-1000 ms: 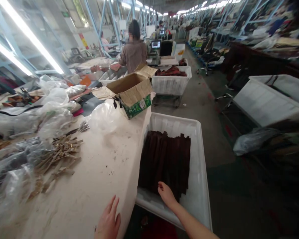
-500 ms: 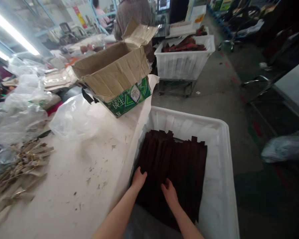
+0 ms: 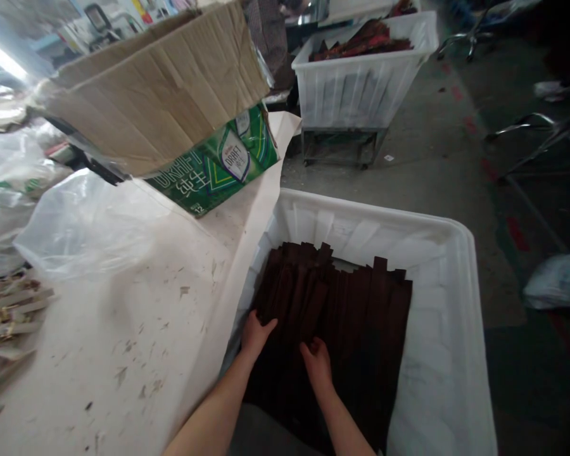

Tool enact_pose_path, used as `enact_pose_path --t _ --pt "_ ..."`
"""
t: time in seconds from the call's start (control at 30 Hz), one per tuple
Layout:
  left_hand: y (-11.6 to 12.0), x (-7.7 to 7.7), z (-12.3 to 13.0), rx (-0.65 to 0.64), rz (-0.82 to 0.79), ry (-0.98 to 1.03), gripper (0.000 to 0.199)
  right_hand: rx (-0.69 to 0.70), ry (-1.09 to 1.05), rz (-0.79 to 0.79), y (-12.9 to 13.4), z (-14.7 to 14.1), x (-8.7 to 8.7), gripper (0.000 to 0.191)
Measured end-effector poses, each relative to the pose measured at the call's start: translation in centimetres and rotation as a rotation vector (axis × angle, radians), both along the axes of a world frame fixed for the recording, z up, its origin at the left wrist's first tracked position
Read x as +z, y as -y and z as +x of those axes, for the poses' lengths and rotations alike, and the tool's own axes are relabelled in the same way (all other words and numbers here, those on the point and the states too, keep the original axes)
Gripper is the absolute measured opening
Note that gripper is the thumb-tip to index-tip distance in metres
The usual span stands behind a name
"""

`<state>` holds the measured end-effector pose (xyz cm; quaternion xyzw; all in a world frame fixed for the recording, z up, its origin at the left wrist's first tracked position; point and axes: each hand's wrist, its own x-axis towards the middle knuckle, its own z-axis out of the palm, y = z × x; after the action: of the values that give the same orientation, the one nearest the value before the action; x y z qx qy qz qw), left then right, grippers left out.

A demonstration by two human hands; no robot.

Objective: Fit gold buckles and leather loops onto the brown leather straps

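Note:
A thick layer of long dark brown strips (image 3: 356,329) lies side by side in a white plastic tub (image 3: 460,329), their uneven ends toward the far wall. At the layer's left edge is my left hand (image 3: 257,334), its fingers tucked down around strips and its thumb pointing right across them; the fingertips are hidden. My right hand (image 3: 319,364) rests in the middle of the layer, fingers curled and thumb toward the left hand. A section of strips lies between the two hands. The dark colour hides exactly how many strips each hand grips.
Left of the tub is a pale worktable (image 3: 171,329) with small scraps, a clear plastic bag (image 3: 85,228) and a pile of beige strips (image 3: 9,310). An open green cardboard box (image 3: 171,107) stands at its far end. Beyond is a wheeled white tub (image 3: 356,95) holding reddish material.
The view has moved closer, so the box and tub look larger. Both hands stay on the dark strips, with only a slight shift to the left in the picture.

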<state>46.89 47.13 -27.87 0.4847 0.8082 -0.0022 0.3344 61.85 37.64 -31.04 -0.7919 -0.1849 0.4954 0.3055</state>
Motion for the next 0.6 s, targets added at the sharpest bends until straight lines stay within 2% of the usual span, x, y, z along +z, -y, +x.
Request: enact_pose_path --t 0.3,0.4,0.6 --pt "0.5 -0.2 0.9 -0.014 0.066 0.027 0.063 0.036 -0.039 0.0 -0.5 -0.9 0.3 0.059" --pt "0.0 -0.4 0.7 0.013 0.029 0.118 0.068 0.077 -0.071 -0.043 -1.4 -0.5 0.0 0.06" --pt "-1.1 -0.4 0.1 0.061 -0.052 0.394 0.059 0.159 -0.143 -0.123 -3.0 0.3 -0.6 0.059"
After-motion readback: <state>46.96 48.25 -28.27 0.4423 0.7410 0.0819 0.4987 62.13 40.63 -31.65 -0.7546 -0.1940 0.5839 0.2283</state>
